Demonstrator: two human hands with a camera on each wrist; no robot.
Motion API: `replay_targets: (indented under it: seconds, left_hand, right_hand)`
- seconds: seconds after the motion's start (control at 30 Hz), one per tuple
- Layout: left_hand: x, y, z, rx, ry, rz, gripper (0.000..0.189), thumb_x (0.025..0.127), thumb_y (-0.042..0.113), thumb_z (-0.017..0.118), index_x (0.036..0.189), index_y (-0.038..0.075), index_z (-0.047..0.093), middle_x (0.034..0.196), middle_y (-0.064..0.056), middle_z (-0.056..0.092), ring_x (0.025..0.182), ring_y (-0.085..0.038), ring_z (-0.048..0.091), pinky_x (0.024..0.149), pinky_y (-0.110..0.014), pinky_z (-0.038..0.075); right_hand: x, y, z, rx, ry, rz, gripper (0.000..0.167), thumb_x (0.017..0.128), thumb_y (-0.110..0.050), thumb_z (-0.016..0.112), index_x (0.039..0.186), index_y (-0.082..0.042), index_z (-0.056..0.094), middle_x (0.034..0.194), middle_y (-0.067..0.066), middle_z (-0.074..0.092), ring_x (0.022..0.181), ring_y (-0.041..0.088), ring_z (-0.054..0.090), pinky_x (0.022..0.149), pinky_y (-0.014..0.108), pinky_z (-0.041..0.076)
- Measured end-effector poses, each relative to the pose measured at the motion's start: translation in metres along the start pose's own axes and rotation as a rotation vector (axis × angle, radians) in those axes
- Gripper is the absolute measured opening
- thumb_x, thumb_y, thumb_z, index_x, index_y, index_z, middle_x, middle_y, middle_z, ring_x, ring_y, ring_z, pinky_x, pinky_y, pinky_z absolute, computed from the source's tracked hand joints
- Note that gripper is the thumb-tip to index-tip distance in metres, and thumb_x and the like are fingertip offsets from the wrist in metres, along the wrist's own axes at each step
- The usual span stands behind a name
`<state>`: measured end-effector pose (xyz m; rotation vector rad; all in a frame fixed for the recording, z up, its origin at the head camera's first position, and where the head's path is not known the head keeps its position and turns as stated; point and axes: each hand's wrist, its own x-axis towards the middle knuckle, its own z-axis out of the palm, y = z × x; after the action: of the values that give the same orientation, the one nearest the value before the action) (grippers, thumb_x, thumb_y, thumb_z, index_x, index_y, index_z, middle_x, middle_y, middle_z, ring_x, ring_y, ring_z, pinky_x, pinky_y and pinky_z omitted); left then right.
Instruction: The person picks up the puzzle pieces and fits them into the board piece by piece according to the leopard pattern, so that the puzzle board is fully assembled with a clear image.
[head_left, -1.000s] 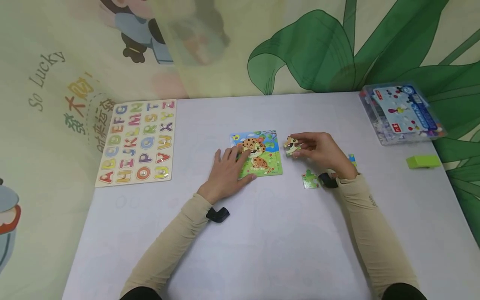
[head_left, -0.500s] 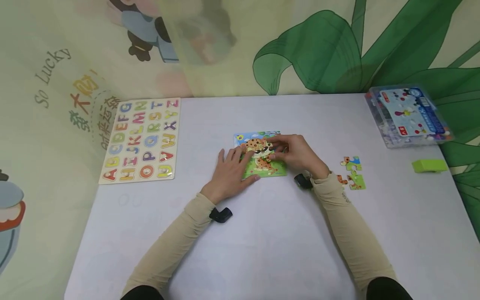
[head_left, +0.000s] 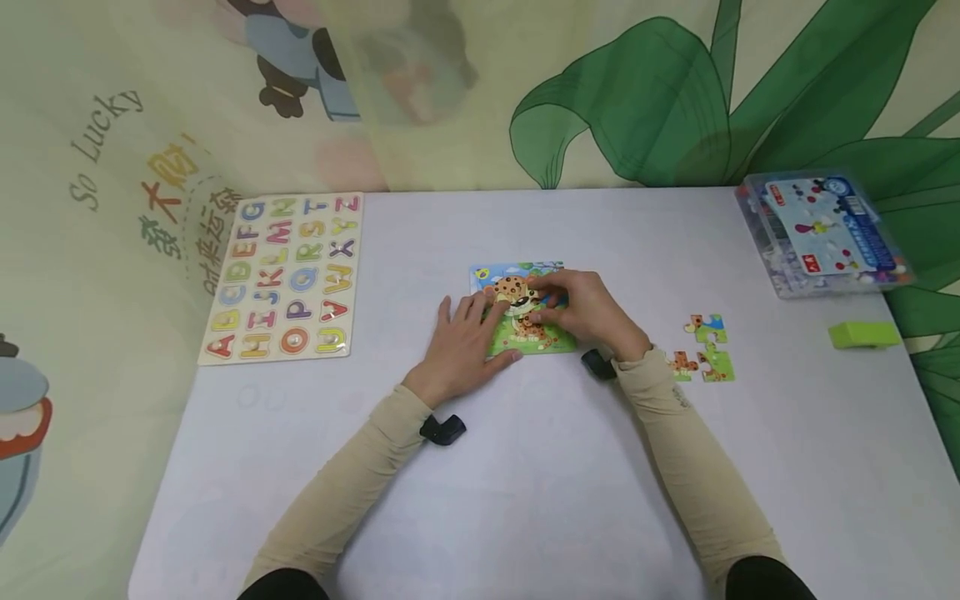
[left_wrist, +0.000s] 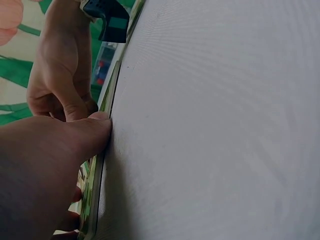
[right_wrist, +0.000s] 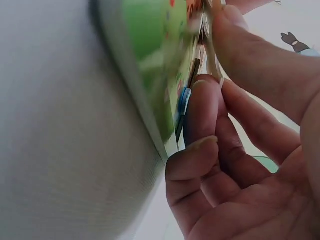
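A small jigsaw board [head_left: 553,342] with a cartoon leopard lies flat in the middle of the table. My left hand [head_left: 459,346] rests on its left side, fingers spread over the picture and thumb at the near edge, as the left wrist view also shows. Over the right part of the board is my right hand [head_left: 591,310], which pinches a puzzle piece [right_wrist: 214,56] between thumb and fingers. In the right wrist view this piece appears edge-on, tilted close to the board's face; the fingers hide most of it in the head view.
Several loose puzzle pieces [head_left: 717,364] lie right of the right forearm. An alphabet board [head_left: 341,343] is at the back left. A clear plastic box [head_left: 828,229] stands at the back right, with a green block [head_left: 864,335] nearer the right edge.
My right hand has carried the puzzle piece leftward from beside the board to over its right part, uncovering loose pieces on the table. The left hand has stayed on the board.
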<state>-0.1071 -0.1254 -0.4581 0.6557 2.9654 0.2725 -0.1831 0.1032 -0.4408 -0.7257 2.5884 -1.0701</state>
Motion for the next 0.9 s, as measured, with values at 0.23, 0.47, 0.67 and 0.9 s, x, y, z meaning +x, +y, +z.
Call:
replay_targets:
  seconds: [0.23, 0.47, 0.67, 0.9]
  left_hand:
    - [0.0004, 0.0002, 0.0006, -0.001, 0.005, -0.006, 0.077, 0.102, 0.063, 0.059, 0.155, 0.009, 0.043, 0.163, -0.016, 0.040, 0.146, -0.037, 0.041, 0.122, -0.069, 0.027]
    - [0.0006, 0.0003, 0.0005, -0.002, 0.008, 0.006, 0.080, 0.103, 0.063, 0.058, 0.161, 0.011, 0.038, 0.161, -0.016, 0.042, 0.144, -0.037, 0.042, 0.122, -0.069, 0.027]
    - [-0.0001, 0.0013, -0.0022, 0.005, -0.013, 0.019, 0.082, 0.104, 0.062, 0.056, 0.170, 0.020, 0.028, 0.164, -0.016, 0.038, 0.144, -0.037, 0.040, 0.121, -0.068, 0.027]
    - [0.0004, 0.0014, -0.0049, 0.004, -0.015, 0.021, 0.082, 0.104, 0.061, 0.057, 0.169, 0.020, 0.031, 0.164, -0.016, 0.039, 0.140, -0.037, 0.041, 0.118, -0.067, 0.030]
  right_hand:
    - [0.0008, -0.0008, 0.0014, 0.038, 0.019, -0.013, 0.050, 0.085, -0.013, 0.090, 0.130, 0.000, 0.073, 0.117, 0.016, 0.077, 0.091, 0.026, 0.072, 0.081, 0.039, 0.058]
    - [0.0018, -0.0048, 0.0052, -0.007, 0.009, 0.000, 0.049, 0.085, -0.015, 0.091, 0.128, 0.002, 0.074, 0.118, 0.016, 0.077, 0.092, 0.027, 0.070, 0.083, 0.039, 0.058]
    - [0.0025, -0.0069, 0.0040, -0.096, 0.028, -0.032, 0.038, 0.083, -0.018, 0.093, 0.116, -0.001, 0.080, 0.102, 0.014, 0.073, 0.089, 0.027, 0.064, 0.079, 0.038, 0.052]
    - [0.0050, -0.0038, 0.0024, -0.117, 0.035, -0.069, 0.038, 0.082, -0.021, 0.094, 0.112, -0.004, 0.081, 0.099, 0.011, 0.073, 0.087, 0.026, 0.065, 0.079, 0.039, 0.051]
